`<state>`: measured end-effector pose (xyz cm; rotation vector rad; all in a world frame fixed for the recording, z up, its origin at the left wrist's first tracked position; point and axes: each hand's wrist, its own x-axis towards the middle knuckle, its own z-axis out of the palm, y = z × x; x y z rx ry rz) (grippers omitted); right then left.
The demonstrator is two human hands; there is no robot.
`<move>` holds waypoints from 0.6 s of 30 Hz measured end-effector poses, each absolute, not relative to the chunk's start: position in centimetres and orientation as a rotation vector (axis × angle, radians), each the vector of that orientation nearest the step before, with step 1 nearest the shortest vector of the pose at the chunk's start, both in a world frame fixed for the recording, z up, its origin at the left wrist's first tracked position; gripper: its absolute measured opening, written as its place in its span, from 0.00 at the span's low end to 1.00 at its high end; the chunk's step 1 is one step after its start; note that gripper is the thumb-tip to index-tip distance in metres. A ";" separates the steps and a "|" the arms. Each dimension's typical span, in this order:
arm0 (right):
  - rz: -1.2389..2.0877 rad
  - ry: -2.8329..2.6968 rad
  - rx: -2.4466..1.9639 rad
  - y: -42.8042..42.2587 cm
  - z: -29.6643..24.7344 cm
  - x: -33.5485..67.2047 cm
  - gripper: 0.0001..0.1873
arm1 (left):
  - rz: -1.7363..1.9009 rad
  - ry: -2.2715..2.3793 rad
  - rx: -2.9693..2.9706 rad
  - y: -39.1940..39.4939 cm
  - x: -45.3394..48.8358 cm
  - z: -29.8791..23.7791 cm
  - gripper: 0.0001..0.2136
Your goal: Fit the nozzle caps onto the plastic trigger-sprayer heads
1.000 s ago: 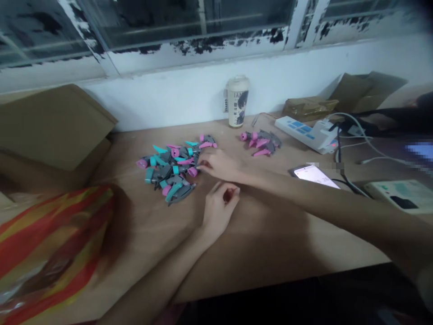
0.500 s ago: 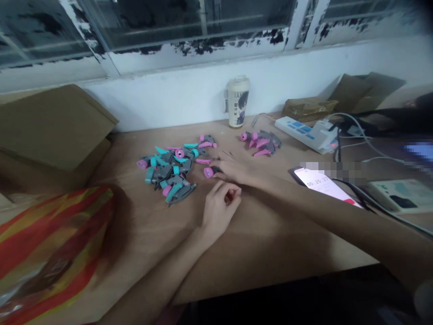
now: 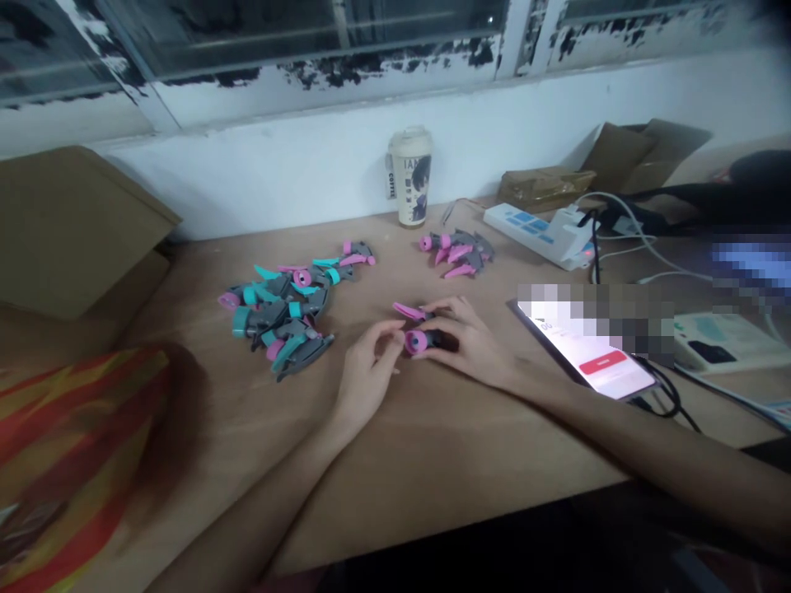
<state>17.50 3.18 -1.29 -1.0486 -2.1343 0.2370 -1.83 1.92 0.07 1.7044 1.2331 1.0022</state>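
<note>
My right hand [image 3: 473,342] grips a grey trigger sprayer head with a pink collar [image 3: 416,342] and a pink trigger [image 3: 408,311]. The collar faces left and towards me; the fingers hide much of the grey body. My left hand [image 3: 371,362] is curled, with thumb and forefinger pinched at the collar's left edge. To the left lies a pile of grey sprayer heads [image 3: 278,317] with teal or pink parts. A single pink one [image 3: 358,253] lies just behind that pile. A smaller group of pink sprayer heads [image 3: 461,254] sits beyond my right hand.
A lidded coffee cup [image 3: 413,177] stands by the wall. On the right are a power strip [image 3: 537,235], a lit phone [image 3: 593,350], cables and a white box [image 3: 717,338]. Cardboard [image 3: 80,231] and a red-and-yellow striped bag [image 3: 80,445] occupy the left side.
My right hand has drawn a pink sprayer head away from the pile, towards me and to the right. My left hand has come up to its collar. The view has shifted slightly right.
</note>
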 end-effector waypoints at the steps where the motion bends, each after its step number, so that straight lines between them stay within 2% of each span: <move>1: 0.248 -2.118 -1.039 2.9 -1.4 17.3 0.16 | 0.967 1.193 1.679 2.1 -1.9 0.2 0.12; 5: 0.270 -2.081 -1.029 2.2 -1.5 17.3 0.15 | 0.808 1.074 1.677 2.5 -2.1 0.8 0.12; 18: 0.337 -2.172 -0.961 1.5 -1.2 17.5 0.14 | 0.745 1.067 1.747 2.6 -1.8 0.8 0.11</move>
